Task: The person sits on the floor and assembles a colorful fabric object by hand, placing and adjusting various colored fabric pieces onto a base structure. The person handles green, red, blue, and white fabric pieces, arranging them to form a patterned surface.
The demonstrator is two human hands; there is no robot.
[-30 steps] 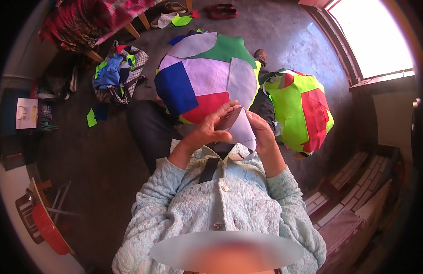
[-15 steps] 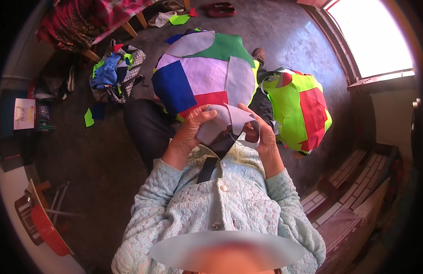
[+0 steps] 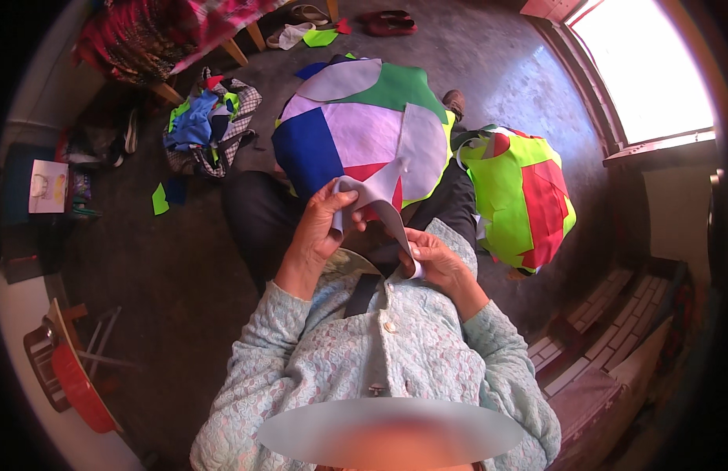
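Between my hands hangs a pale lilac-grey piece of cloth, folded over and partly curled. My left hand pinches its upper left part, thumb on top. Lower down, my right hand grips the right end of the piece near my jacket front. Just beyond, across my legs, lies a large rounded bundle of patchwork cloth with white, grey, blue, green and red pieces. The held cloth overlaps the bundle's near red piece. My fingers hide parts of the cloth's edges.
Right of my legs stands a lime-and-red cloth bundle. At the left, a checked bag overflows with scraps, and a lime scrap lies on the floor. Slatted wood sits at the lower right, a red basin at the lower left.
My right hand has moved down and inward, drawing its end of the lilac-grey cloth toward my jacket. The curled loop has straightened into a hanging strip. My left hand keeps its hold.
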